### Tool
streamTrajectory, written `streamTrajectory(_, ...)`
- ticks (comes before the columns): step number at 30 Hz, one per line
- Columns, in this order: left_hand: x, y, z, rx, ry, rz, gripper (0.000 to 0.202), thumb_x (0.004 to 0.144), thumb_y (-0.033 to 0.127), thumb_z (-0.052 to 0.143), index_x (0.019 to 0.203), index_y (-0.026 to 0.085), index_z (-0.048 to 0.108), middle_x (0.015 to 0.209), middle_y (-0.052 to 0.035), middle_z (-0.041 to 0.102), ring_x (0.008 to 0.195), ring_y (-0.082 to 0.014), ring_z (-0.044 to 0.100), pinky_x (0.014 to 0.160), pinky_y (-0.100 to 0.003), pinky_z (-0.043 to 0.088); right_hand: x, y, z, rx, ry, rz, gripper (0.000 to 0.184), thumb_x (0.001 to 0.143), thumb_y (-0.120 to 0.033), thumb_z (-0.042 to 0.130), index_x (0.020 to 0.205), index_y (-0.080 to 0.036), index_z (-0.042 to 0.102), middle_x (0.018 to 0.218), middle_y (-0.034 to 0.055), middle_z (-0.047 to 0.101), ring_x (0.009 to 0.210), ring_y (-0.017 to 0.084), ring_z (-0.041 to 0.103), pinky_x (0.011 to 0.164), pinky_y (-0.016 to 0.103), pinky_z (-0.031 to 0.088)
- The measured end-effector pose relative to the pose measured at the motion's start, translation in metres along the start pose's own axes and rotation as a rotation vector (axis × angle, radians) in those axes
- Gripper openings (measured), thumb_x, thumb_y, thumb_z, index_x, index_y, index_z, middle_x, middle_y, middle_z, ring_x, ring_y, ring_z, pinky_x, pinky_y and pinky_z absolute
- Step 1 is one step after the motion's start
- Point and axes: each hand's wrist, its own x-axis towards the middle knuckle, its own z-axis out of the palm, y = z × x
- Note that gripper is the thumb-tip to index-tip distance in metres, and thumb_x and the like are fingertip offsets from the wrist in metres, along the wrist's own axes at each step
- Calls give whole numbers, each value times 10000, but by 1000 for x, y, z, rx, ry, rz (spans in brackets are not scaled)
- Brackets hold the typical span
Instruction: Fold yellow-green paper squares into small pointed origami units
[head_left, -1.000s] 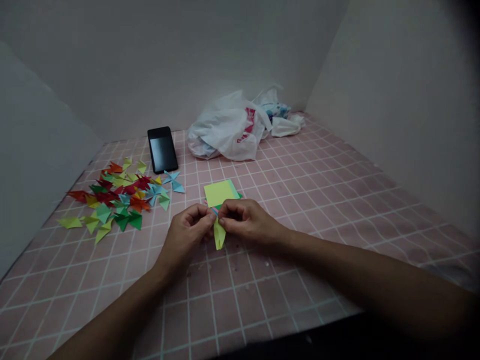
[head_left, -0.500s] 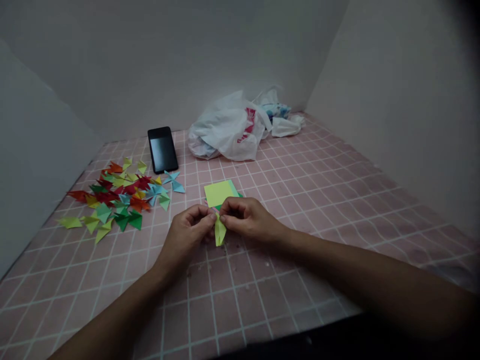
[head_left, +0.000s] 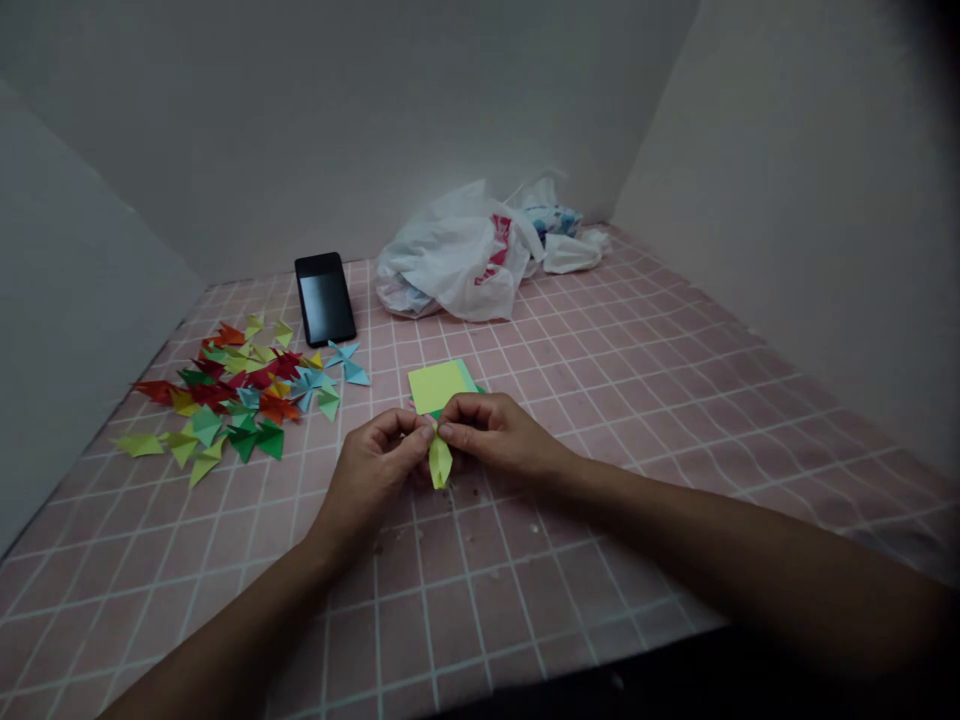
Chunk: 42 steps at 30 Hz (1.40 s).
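A small folded yellow origami paper point(head_left: 440, 464) hangs between my two hands, its narrow end pointing toward me. My left hand point(head_left: 386, 450) pinches its upper left side between thumb and fingers. On the upper right side, my right hand point(head_left: 491, 430) pinches the same paper, thumb against the bent forefinger. The top of the folded piece is hidden by my fingertips. Just beyond my hands lies a stack of square paper sheets point(head_left: 439, 386), yellow on top, with green edges showing beneath.
Folded paper cranes point(head_left: 240, 390) in several colours lie heaped at the left. Behind them rests a black smartphone point(head_left: 325, 300). A white plastic bag point(head_left: 450, 250) with red print sits near the back wall, beside a blue-patterned packet point(head_left: 553, 220). A pink checked cloth point(head_left: 637, 380) covers the surface.
The lower end of the yellow folded paper has turned slightly and looks more closed to a point. Both hands stay in nearly the same place.
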Motion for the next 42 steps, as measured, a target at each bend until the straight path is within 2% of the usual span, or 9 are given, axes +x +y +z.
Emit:
streamTrajectory(5, 1, -1, -1, -41, -60, -21, 212, 818, 376, 710, 784, 168, 682, 627, 8, 654, 566, -105, 600, 580, -216, 496, 0, -1, -1, -149, 41, -94, 149, 843, -287, 593, 751, -172, 575, 688, -11, 548, 631, 113, 480, 584, 248, 379)
streamTrajectory(10, 0, -1, -1, -82, -57, -33, 189, 802, 359, 724, 774, 175, 690, 617, 13, 658, 558, -99, 594, 574, -205, 486, 0, -1, -2, -220, 51, -148, 157, 842, -305, 579, 750, -177, 574, 701, -7, 556, 652, 123, 490, 604, 259, 387)
streamTrajectory(33, 0, 0, 5, -12, 6, 11, 198, 775, 356, 706, 731, 177, 633, 591, 32, 593, 532, -96, 516, 518, -203, 422, -4, -3, 1, -306, 51, -160, 149, 854, -271, 567, 744, -173, 584, 713, 5, 574, 680, 132, 506, 628, 268, 392)
streamTrajectory(42, 0, 1, 4, 22, 1, 41, 210, 766, 368, 716, 757, 174, 634, 599, 35, 602, 528, -97, 537, 525, -205, 443, -3, -5, 0, -363, 47, -181, 148, 867, -241, 565, 739, -169, 584, 712, 4, 581, 681, 132, 517, 634, 269, 388)
